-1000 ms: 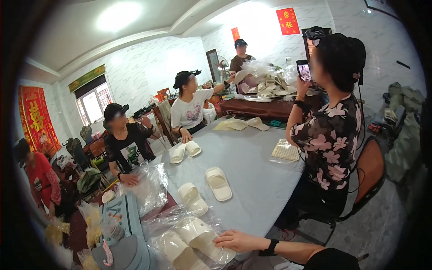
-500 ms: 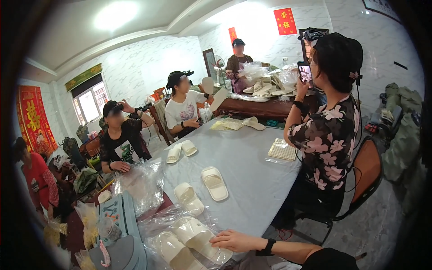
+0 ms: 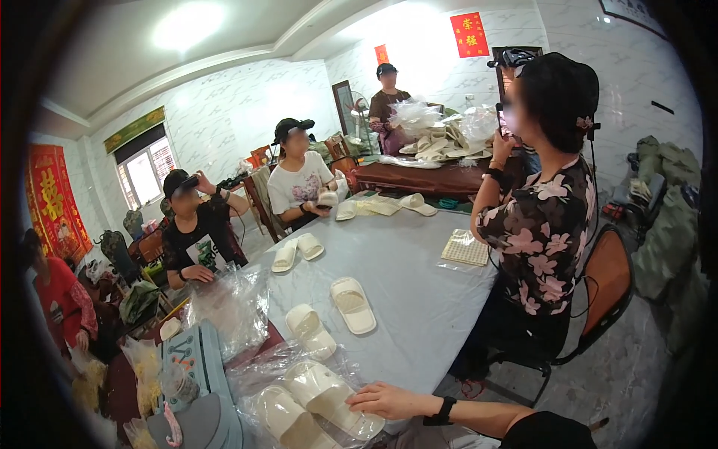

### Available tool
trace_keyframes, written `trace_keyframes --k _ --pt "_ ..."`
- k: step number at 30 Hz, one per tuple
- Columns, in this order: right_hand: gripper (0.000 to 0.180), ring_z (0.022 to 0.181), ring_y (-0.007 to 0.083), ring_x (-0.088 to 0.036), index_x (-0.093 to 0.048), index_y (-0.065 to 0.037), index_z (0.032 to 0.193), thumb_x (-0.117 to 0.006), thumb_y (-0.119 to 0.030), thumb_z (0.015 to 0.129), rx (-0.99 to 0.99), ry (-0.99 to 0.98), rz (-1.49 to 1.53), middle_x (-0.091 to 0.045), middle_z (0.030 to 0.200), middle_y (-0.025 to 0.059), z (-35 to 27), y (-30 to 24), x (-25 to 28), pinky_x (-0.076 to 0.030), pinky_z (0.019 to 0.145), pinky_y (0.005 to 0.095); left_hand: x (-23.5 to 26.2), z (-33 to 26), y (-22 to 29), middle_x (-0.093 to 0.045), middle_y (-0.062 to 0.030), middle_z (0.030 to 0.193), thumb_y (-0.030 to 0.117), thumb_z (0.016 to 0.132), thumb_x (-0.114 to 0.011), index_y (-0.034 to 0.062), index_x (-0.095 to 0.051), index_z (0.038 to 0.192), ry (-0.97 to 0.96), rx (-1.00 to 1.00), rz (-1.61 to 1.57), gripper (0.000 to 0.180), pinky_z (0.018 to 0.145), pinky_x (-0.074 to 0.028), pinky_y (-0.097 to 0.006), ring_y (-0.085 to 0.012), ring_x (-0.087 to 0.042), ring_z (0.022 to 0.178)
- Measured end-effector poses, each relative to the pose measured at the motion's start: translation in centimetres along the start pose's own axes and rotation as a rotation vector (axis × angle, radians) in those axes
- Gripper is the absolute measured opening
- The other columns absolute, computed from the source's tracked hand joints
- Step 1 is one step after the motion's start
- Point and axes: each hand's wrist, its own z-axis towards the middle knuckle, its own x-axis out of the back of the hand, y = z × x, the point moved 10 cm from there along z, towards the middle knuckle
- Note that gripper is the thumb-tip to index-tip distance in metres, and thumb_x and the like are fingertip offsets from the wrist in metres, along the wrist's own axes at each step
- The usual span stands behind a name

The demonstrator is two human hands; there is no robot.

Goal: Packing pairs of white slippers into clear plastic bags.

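Note:
From the lower right my right hand (image 3: 385,400) reaches in, a black band on its wrist. Its fingers lie stretched over the edge of a cream slipper (image 3: 314,379), without closing round it. Beside that one is a second cream slipper (image 3: 288,415), and both lie on or in clear plastic film (image 3: 247,364). Just beyond them rests another open-toed slipper (image 3: 311,331), with one more slipper (image 3: 352,305) to its right. My left hand is out of view.
A grey-covered table (image 3: 404,277) stretches ahead, with a pair of slippers (image 3: 297,253) and a checked pad (image 3: 464,248) on it. A grey-blue machine (image 3: 198,367) stands at left. Co-workers surround the table; one at right (image 3: 542,232) holds up a phone. Slippers (image 3: 441,142) are heaped behind.
The seated co-worker in white has drawn a slipper in toward the body. The co-worker at right has turned the phone slightly. My right hand stays on the slipper.

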Motion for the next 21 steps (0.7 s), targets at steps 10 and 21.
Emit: trace_keyframes --k 10,21 --pt "0.032 0.127 0.0226 -0.051 -0.062 -0.007 0.127 -0.059 -0.011 0.095 -0.005 -0.017 0.006 -0.057 0.14 0.0053 -0.07 -0.15 -0.03 -0.041 0.097 0.0385 -0.38 -0.27 -0.52 -0.044 -0.0073 0.156 0.037 0.098 -0.057 0.0157 -0.051 0.147 -0.001 0.015 -0.002 0.054 0.118 -0.009 -0.065 -0.033 -0.029 0.149" --pt "0.031 0.127 0.0226 -0.051 -0.061 -0.008 0.127 -0.057 -0.011 0.097 0.019 0.013 0.016 -0.057 0.139 0.0051 0.01 -0.52 0.43 -0.041 0.098 0.0383 -0.06 -0.04 -0.11 -0.042 -0.0057 0.157 0.038 0.098 -0.056 0.0167 -0.05 0.148 -0.006 0.02 0.01 0.054 0.117 -0.009 -0.067 -0.032 -0.027 0.15"
